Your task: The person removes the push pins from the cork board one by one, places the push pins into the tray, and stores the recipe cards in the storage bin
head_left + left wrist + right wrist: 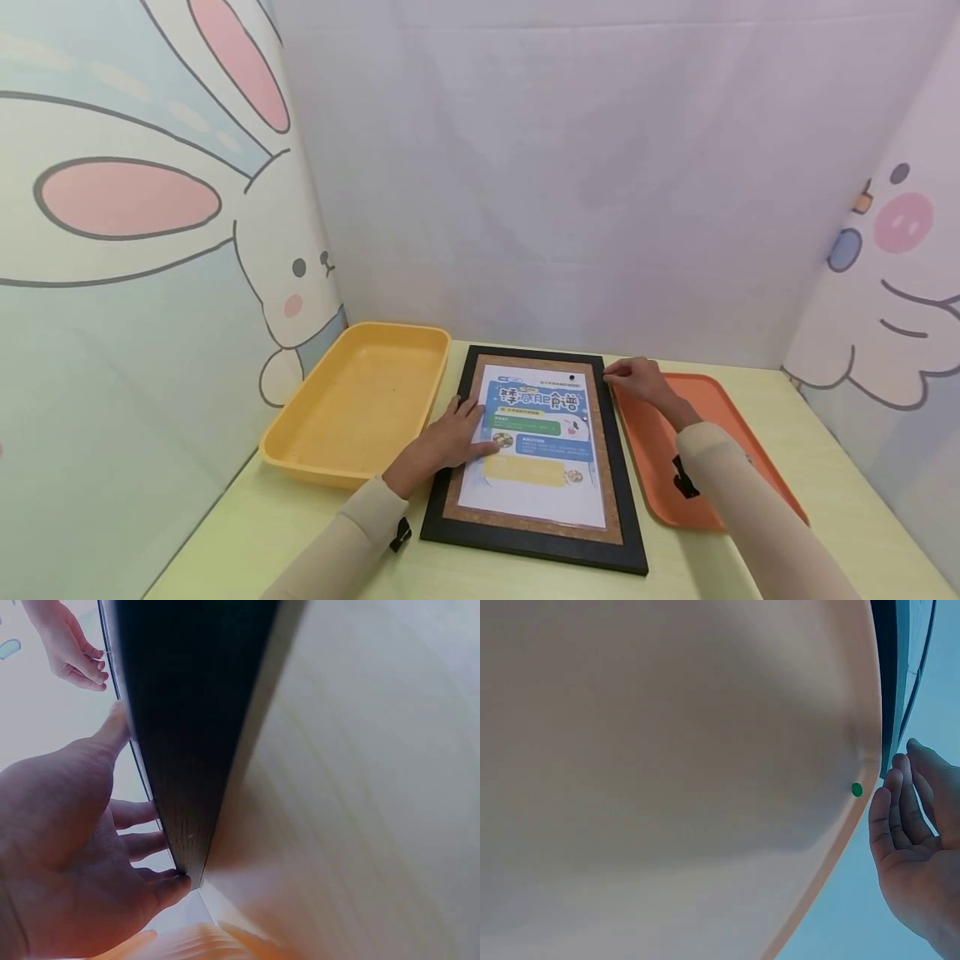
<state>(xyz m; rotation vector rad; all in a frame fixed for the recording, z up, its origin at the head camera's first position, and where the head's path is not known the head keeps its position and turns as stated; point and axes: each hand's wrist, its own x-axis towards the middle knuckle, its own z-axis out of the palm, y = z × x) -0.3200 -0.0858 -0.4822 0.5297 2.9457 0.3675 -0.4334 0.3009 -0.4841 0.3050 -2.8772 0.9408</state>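
Observation:
A black-framed cork board (534,533) lies on the table with a printed sheet (531,504) on it. A small black round pin (572,377) sits near the sheet's upper right corner. My left hand (453,437) rests over the board's left side, its fingers spread and thumb on the sheet; in the left wrist view, fingertips touch the dark frame (195,712). At the frame's upper right corner is my right hand (641,379), thumb and fingertips close together. Whether something small is between them is hidden. A green round piece (857,790) lies inside the orange tray's rim.
To the left stands a deep yellow tray (360,400). The orange tray (663,500) lies right of the board, beneath my right forearm. A pale curtain (570,183) hangs behind the table, and cartoon-printed panels (112,350) flank it.

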